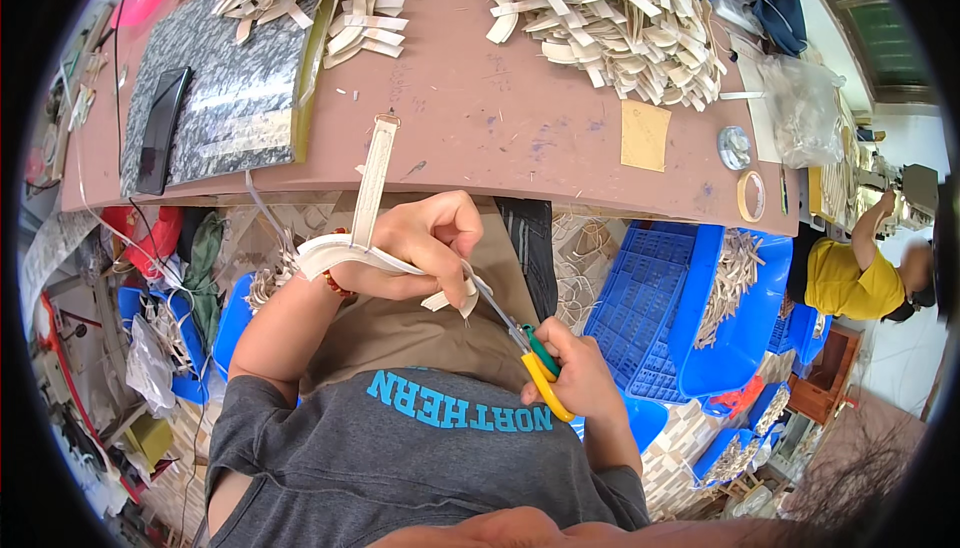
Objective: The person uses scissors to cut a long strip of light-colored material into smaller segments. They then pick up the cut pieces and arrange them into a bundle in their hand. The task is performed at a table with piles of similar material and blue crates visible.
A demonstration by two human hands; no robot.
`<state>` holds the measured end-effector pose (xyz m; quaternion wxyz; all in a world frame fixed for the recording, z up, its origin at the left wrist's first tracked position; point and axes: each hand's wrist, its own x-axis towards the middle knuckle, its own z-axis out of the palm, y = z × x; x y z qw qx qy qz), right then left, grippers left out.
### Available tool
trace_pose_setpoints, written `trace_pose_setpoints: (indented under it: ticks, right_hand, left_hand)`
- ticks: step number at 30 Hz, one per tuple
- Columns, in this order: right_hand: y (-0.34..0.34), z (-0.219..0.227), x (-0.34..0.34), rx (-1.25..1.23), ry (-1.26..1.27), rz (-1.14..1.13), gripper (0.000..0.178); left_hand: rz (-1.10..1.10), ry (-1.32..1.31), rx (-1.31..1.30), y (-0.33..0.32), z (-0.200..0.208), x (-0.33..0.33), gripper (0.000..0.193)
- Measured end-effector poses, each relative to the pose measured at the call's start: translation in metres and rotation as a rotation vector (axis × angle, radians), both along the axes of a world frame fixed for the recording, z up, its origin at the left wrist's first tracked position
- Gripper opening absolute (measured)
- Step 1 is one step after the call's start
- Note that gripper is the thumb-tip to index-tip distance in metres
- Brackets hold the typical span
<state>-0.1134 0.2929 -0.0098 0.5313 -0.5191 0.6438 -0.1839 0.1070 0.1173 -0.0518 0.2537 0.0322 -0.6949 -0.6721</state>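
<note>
My left hand is closed on a cream stitched strap above my lap. One arm of the strap stands up toward the table, with a small metal buckle at its tip. Another part curves round beside my wrist, and a short end sticks out below my fingers. In my right hand is a pair of scissors with yellow and green handles. Their blades reach up and left to the strap end by my left fingertips. Whether the blades touch the strap I cannot tell.
On the brown table lie a big heap of similar straps, a marbled board, a phone, a yellow card and a tape roll. Blue crates stand at right. A person in yellow works farther right.
</note>
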Motion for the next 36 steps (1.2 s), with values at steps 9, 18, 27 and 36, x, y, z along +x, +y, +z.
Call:
trace_pose_setpoints:
  ticks: [9, 18, 27, 36]
  right_hand:
    - [0.014, -0.022, -0.008, 0.144, -0.265, -0.201, 0.04]
    - [0.009, -0.033, 0.008, 0.258, -0.678, -0.243, 0.025]
    - [0.005, -0.036, 0.017, 0.196, -0.761, -0.244, 0.094]
    - [0.006, -0.033, 0.011, 0.264, -0.765, -0.278, 0.085]
  left_hand:
    - [0.238, -0.049, 0.709, 0.014, 0.01, -0.012, 0.031]
    - [0.386, -0.056, 0.814, 0.023, 0.006, -0.024, 0.039]
    - [0.375, -0.023, 0.811, 0.024, 0.007, -0.023, 0.042]
    - [0.332, -0.042, 0.802, 0.02, 0.008, -0.017, 0.045]
